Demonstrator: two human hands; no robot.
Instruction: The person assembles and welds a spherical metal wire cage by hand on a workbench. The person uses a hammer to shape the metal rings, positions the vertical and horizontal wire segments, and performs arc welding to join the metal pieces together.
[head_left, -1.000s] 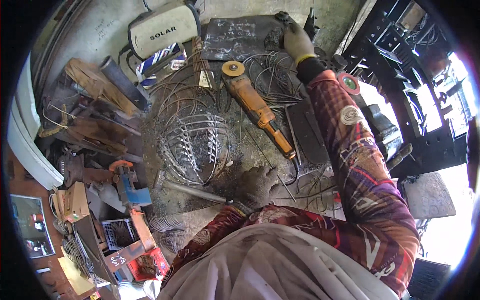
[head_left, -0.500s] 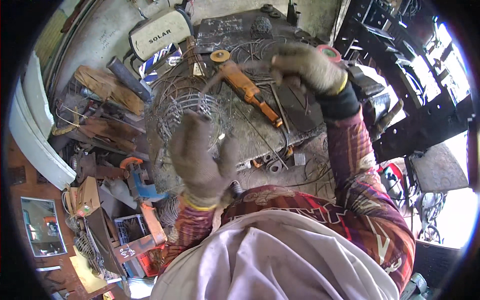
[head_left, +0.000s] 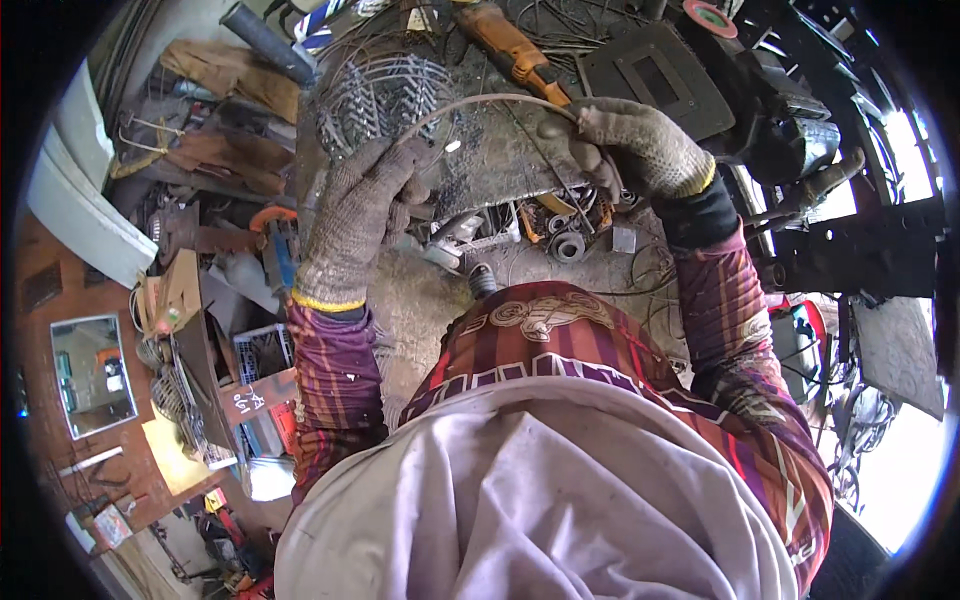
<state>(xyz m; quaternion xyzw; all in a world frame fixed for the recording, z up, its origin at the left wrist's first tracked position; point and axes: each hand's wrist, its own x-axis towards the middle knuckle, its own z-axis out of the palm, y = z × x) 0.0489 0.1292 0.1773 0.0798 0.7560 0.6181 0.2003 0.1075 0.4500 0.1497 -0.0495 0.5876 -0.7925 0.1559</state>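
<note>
A thin metal rod (head_left: 490,98) bows upward in an arc between my two gloved hands. At its left end the fingers of my left hand (head_left: 350,210) are closed around it. My right hand (head_left: 645,145) grips the opposite end, thumb and fingers pressed together. Just behind the left part of the arc, a ring-shaped bundle of bent metal pieces (head_left: 410,92) lies on the workbench (head_left: 478,165). An orange angle grinder (head_left: 505,42) rests beyond the rod, partly cut off by the top of the view. Close to my right hand is a dark plate with a rectangular window (head_left: 630,95).
Under the bench's near edge are metal rings (head_left: 568,246) and other loose parts. Wood pieces (head_left: 235,75) and a dark pipe (head_left: 265,42) stand at the left, with a blue-and-orange tool (head_left: 280,245) below. A dark perforated steel frame (head_left: 860,240) rises on the right.
The view has tilted, so the bench sits higher in it. My hands have drawn closer to my body, holding the rod level between them; my left palm has turned inward.
</note>
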